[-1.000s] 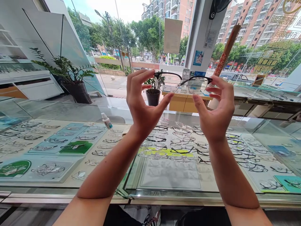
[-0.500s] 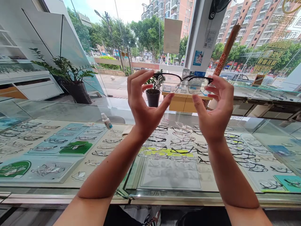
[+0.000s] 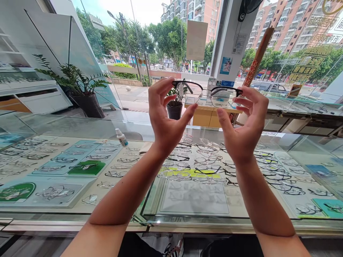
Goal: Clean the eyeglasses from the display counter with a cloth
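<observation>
A pair of glasses [image 3: 221,88] with black upper rims and clear lenses is held up at chest height or higher, above the glass counter. My left hand [image 3: 166,119] has its fingers on the left outer corner of the frame, thumb pointing up beneath the left lens. At the opposite corner, my right hand [image 3: 245,125] grips in the same way, its thumb below the right lens. A dark temple and a small pale tag show through the left lens. Exactly where the fingertips press is partly hidden.
Rows of glasses [image 3: 209,157] lie inside the glass display counter [image 3: 88,222] below my arms. A small white bottle [image 3: 122,137] stands on the counter's left. Beyond it are a potted plant [image 3: 87,103], a smaller pot [image 3: 174,111] and large windows.
The glasses have tilted and turned slightly, so a dark temple and pale tag now show through the left lens. My left hand has shifted a little to the right.
</observation>
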